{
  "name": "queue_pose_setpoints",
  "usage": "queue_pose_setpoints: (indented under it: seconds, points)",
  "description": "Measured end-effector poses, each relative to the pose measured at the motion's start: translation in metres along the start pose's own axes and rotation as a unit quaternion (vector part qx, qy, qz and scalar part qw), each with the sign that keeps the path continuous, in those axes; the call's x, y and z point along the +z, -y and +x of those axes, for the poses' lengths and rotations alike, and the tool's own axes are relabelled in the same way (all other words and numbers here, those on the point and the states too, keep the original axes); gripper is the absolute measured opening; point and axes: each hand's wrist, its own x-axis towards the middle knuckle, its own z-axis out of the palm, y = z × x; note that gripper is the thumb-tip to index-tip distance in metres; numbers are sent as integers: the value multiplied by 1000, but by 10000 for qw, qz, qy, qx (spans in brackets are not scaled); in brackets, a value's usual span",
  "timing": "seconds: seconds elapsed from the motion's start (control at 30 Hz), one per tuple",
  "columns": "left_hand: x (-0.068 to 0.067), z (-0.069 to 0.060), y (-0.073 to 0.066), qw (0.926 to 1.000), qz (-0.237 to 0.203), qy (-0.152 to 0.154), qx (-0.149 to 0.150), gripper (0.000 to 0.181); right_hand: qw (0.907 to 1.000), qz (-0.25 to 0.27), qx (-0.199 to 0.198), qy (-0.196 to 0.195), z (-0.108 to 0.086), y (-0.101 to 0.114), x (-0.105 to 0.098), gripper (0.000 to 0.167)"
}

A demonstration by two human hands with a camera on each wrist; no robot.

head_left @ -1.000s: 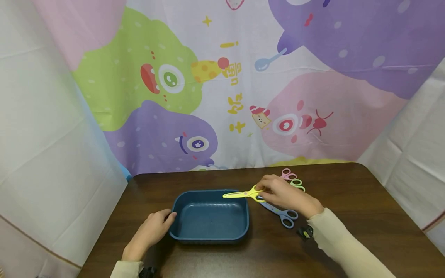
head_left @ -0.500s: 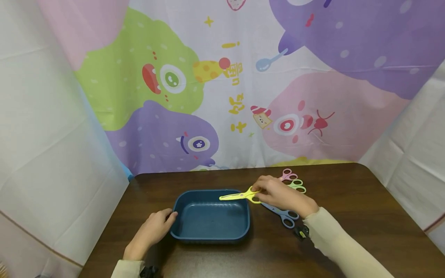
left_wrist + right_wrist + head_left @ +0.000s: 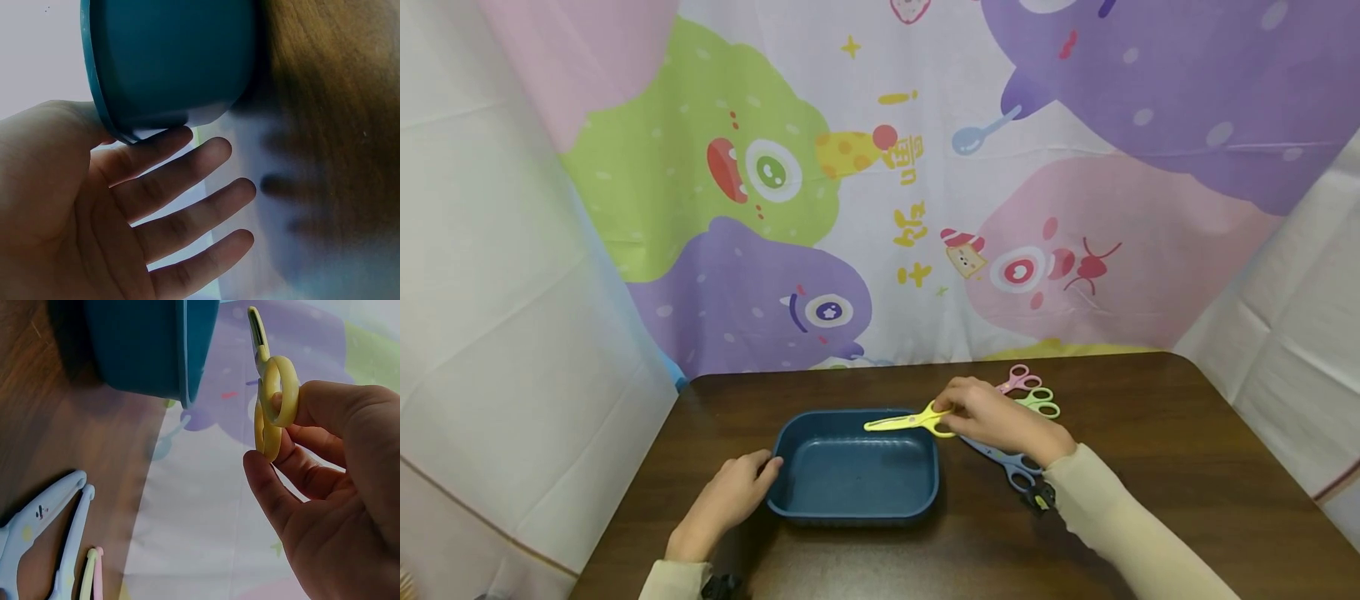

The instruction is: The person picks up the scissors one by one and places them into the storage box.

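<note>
A pair of yellow scissors (image 3: 901,422) is held by its handle loops in my right hand (image 3: 992,417), blades together and pointing left above the back right of a dark blue plastic tub (image 3: 853,514). In the right wrist view, the thumb and fingers pinch the yellow scissors' loops (image 3: 284,394). My left hand (image 3: 724,498) grips the tub's left rim. The left wrist view shows the thumb over the tub's rim (image 3: 94,75), the index finger against its outer wall, and the other fingers spread straight below.
Blue scissors (image 3: 1003,458) lie right of the tub, partly under my right forearm. Green scissors (image 3: 1041,402) and pink scissors (image 3: 1021,379) lie behind my right hand. A patterned curtain (image 3: 925,325) hangs behind the brown table (image 3: 1165,467).
My right hand has moved left with the yellow scissors, bringing the blades farther over the tub. The left hand and tub have kept their place.
</note>
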Motion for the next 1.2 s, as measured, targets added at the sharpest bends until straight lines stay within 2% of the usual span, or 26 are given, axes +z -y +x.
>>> queue_pose_setpoints:
  seconds: [0.43,0.67,0.97,1.2]
  points:
    - [0,0,0,10000,9,13,-40,28,9997,209,-132,22,12,3,5,17]
    - [1,1,0,10000,-10,24,-71,28,9963,-87,-794,-318,22,2,12,13]
    - [1,0,0,9999,-54,60,-94,30,9987,104,-495,25,31,12,14,16]
    - [1,0,1,10000,10,-3,-82,35,9990,175,-409,92,41,18,18,17]
